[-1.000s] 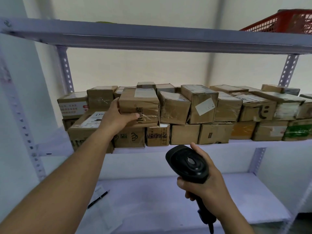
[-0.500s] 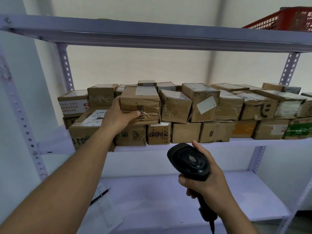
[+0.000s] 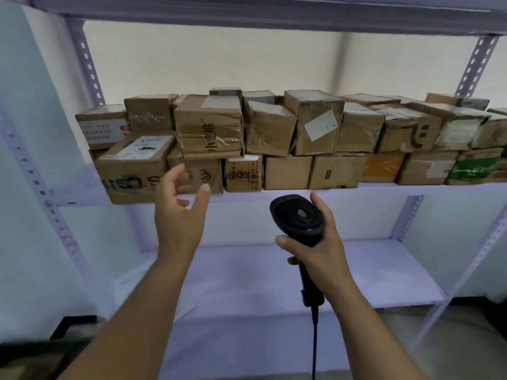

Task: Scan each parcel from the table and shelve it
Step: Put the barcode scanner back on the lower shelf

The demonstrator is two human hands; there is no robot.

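Note:
A taped brown cardboard parcel rests on the upper tier of boxes on the middle shelf. My left hand hovers below and in front of it, fingers spread, holding nothing. My right hand grips the handle of a black barcode scanner, whose head faces up toward me; its cable hangs down.
Several cardboard parcels fill the middle shelf in two layers from left to right. A white lower shelf lies beneath. Perforated grey uprights stand left and right. A dark table corner shows at the bottom left.
My left hand has let go of the taped parcel and pulled back down and toward me. The view has tilted down. The scanner hand has barely moved.

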